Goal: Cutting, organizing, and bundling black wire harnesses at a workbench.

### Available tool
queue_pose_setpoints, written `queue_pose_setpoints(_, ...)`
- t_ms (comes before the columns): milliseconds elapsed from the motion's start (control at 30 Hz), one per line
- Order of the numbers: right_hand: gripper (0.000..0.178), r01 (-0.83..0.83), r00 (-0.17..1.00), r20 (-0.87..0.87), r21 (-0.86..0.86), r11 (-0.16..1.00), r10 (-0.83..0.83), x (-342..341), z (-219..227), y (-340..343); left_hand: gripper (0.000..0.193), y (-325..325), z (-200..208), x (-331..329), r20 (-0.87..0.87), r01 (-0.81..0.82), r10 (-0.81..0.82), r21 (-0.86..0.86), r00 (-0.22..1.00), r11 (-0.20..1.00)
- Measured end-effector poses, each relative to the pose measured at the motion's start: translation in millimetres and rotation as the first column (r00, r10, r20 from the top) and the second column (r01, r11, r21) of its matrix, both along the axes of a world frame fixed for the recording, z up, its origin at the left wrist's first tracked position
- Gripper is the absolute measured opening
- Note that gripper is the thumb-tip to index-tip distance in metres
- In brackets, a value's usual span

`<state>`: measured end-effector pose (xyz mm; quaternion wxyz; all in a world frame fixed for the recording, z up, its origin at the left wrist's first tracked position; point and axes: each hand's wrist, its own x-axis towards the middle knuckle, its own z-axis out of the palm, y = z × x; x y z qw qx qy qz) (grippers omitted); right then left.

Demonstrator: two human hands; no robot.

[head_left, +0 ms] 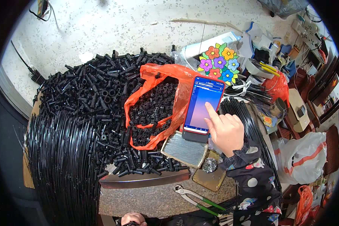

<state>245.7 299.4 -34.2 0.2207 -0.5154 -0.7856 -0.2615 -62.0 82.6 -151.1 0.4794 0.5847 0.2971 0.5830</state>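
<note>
My right hand (226, 130) is over a phone (200, 101) in a red case, its index fingertip on the lit blue screen. The thumb stands apart and the other fingers curl loosely, with nothing held. The phone leans upright on a dark stand (194, 136). At the lower edge, my left hand (133, 218) shows only in part, its fingers curled in; something dark is by the fingertips, too hidden to name. An orange plastic bag (180, 75) lies open left of the phone, full of small black ring-shaped parts (154, 100).
Black plastic tube fittings (101, 81) heap against the wall, with long black rods (60, 162) at left and more rods (245, 116) at right. A tray of metal pins (184, 148), a shiny spiky ball (209, 165) and green-handled pincers (196, 197) lie nearer. A metal strip (145, 180) edges the heap.
</note>
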Motion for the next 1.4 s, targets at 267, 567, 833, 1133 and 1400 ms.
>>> queue_pose_setpoints(267,0.050,0.014,0.999,-0.046,0.035,0.999,-0.012,2,5,4,0.032,8,-8,7,0.086,-0.028,0.010,0.209,0.996,0.978)
queue_pose_setpoints(567,0.048,0.026,0.998,-0.056,0.037,0.999,-0.024,2,5,6,0.032,4,-2,5,0.092,-0.016,-0.002,0.193,0.996,0.981)
queue_pose_setpoints(833,0.049,0.018,0.999,-0.039,0.043,0.999,-0.016,0,5,6,0.032,0,-2,4,0.015,-0.028,0.027,0.013,1.000,1.000)
queue_pose_setpoints(1133,0.050,0.085,0.995,-0.060,0.044,0.995,-0.082,2,8,8,0.046,5,-18,1,0.095,0.015,-0.050,0.339,0.994,0.941)
queue_pose_setpoints(1400,0.050,0.102,0.993,-0.066,0.064,0.993,-0.098,1,6,12,0.050,2,-18,7,0.120,-0.100,0.063,0.326,0.991,0.940)
